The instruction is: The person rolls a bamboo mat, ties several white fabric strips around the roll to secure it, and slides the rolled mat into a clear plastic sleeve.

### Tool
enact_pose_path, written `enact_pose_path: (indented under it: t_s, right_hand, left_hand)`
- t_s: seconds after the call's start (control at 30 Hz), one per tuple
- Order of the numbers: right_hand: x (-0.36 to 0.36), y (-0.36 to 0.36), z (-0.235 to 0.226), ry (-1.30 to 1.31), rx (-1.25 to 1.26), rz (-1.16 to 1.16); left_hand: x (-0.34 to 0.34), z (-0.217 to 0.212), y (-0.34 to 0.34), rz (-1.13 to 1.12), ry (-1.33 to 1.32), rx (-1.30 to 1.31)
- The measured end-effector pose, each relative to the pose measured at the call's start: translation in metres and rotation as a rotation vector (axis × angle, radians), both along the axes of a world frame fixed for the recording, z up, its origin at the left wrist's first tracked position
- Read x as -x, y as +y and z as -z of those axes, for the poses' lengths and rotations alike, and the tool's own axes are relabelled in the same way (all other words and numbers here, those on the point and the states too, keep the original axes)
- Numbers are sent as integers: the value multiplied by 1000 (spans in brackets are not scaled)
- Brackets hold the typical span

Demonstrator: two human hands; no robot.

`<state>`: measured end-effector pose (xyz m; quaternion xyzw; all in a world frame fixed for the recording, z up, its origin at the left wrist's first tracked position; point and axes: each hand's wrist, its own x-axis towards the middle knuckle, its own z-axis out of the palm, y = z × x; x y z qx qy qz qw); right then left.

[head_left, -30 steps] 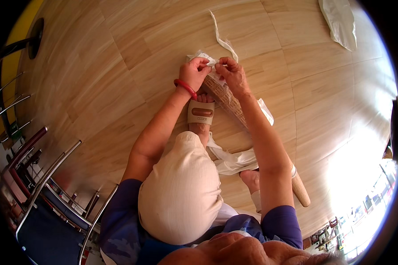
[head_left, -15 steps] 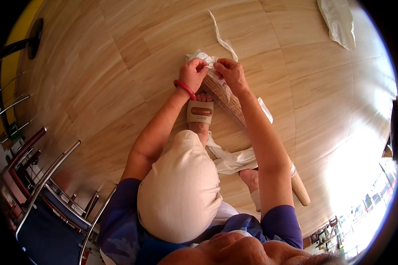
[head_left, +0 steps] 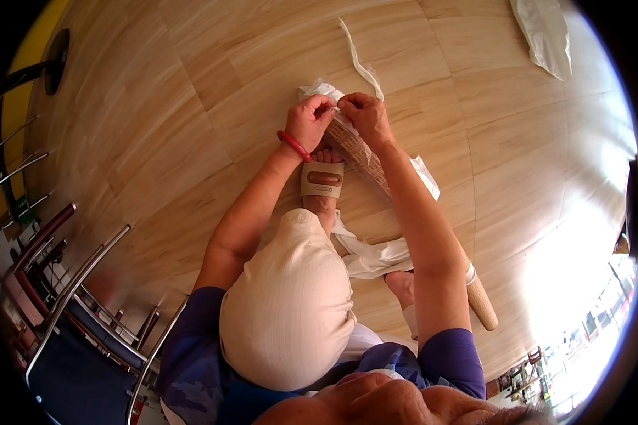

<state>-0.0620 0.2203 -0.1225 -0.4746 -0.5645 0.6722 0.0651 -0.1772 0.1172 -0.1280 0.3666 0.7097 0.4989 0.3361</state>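
1. Two hands meet at one woven roll's [head_left: 361, 152] top end: left hand [head_left: 310, 122] and right hand [head_left: 365, 117] both pinch its white plastic wrap [head_left: 320, 90].
2. One roll slants across the wooden floor [head_left: 191, 106] (lower end beyond the right arm).
3. Two loose plastic scraps lie apart: strip [head_left: 358, 60], sheet [head_left: 546, 32].
4. Fingertips hidden in crumpled wrap.

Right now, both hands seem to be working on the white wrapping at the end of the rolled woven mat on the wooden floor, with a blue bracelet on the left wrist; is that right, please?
Not quite: the bracelet is red, not blue, as the head view shows. The rest holds: the left hand and right hand both pinch the white wrapping at the end of the rolled woven mat on the wooden floor.
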Motion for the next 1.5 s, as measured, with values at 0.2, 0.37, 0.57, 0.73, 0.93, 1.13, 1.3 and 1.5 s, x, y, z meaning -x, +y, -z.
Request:
enact_pose_path:
  t_s: [0.2, 0.37, 0.57, 0.73, 0.93, 1.13, 1.3, 1.5]
  right_hand:
    - [-12, 4, -2, 58, -289, -265]
    - [-13, 14, -3, -5, -106, -270]
    - [-11, 18, 2, -23, 107, -223]
    - [-8, 24, -14, -68, 172, -316]
    - [-12, 26, -33, -70, 90, -417]
    - [-20, 25, -35, 54, 52, -418]
    - [-18, 33, -12, 154, 56, -355]
    - [-28, 55, 37, -37, -120, -350]
  left_hand:
    - [1, 2, 4, -72, -103, 23]
    - [7, 3, 2, 76, 186, -55]
    - [2, 8, -5, 106, 320, -125]
    - [-2, -8, -3, 132, 281, -87]
    - [-10, -4, -6, 133, 224, -87]
    - [-18, -26, -13, 134, -87, -121]
    - [-18, -30, -13, 105, 114, -222]
    - [-11, 2, -50, -45, -58, 6]
